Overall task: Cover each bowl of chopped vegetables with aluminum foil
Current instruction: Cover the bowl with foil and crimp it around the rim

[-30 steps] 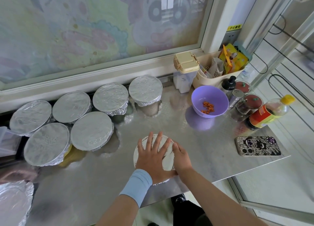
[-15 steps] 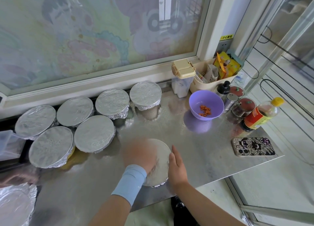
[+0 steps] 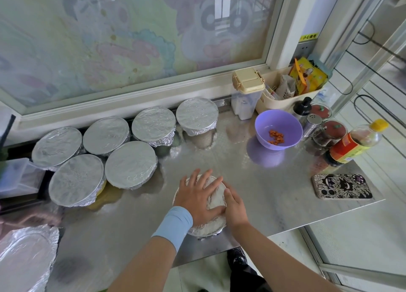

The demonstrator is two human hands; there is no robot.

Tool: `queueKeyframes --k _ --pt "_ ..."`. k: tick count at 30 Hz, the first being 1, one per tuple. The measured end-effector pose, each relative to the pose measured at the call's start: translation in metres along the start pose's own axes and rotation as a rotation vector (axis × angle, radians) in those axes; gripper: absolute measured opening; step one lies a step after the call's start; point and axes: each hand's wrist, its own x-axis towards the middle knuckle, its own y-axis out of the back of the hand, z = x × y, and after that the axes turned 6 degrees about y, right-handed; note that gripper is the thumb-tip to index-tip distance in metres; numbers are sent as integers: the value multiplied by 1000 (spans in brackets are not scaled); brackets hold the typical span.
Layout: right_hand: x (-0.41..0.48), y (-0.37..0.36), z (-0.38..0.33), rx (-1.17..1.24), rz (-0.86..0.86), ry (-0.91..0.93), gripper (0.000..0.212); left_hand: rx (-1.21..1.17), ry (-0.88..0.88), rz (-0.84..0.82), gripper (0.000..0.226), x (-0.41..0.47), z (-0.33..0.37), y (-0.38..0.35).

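**Head view, counter inventory.**

1. Steel counter (image 3: 252, 181), set under a window painted with cartoon figures.
2. Foil-covered bowl (image 3: 216, 200), at the near edge of the counter and directly under both hands. Its foil top is smooth and the skirt is crimped around the rim.
3. Left hand (image 3: 195, 197), with a pale blue wristband (image 3: 173, 223). The palm lies flat on the foil top, the fingers (image 3: 207, 176) straight and spread apart, pressing down.
4. Right hand (image 3: 234, 206), set against the bowl's right edge. The fingers (image 3: 226, 191) are held close together and laid along the rim, touching the foil there. Whether they hook under the rim cannot be told.
5. Six more foil-covered bowls, grouped to the left:
   - Back row of four (image 3: 56, 145), (image 3: 106, 135), (image 3: 153, 123), (image 3: 197, 113).
   - Front row of two (image 3: 75, 179), (image 3: 130, 164).
   - Neighbouring bowls touch or nearly touch.
6. Purple bowl (image 3: 263, 124), uncovered, standing right of the back row. It holds a few orange vegetable pieces (image 3: 275, 136).
7. Loose foil sheet (image 3: 24, 258), crumpled, at the near left corner.
8. Phone (image 3: 341, 186), in a patterned case, lying flat at the right edge.
9. Sauce bottle (image 3: 353, 145) with a yellow cap, just behind the phone. Two red-lidded jars (image 3: 334, 131) stand beside it.
10. Cream-lidded container (image 3: 247, 93) and cream tray (image 3: 263, 107) of packets, against the window frame.
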Motion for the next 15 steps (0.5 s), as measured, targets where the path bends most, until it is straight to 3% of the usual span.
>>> queueKeyframes --k 3,9,12,15 --pt "4 -1 8 83 -5 -71 33 33 29 37 85 -3 0 -6" --pt "7 1 -4 -29 -78 -81 33 -30 61 82 77 -7 -7 -11" --pt "4 2 -7 -338 -80 26 36 -131 159 103 74 -15 -15 -14" --pt "-1 -10 -11 -819 -91 366 52 -210 209 176 73 -22 -19 -18"
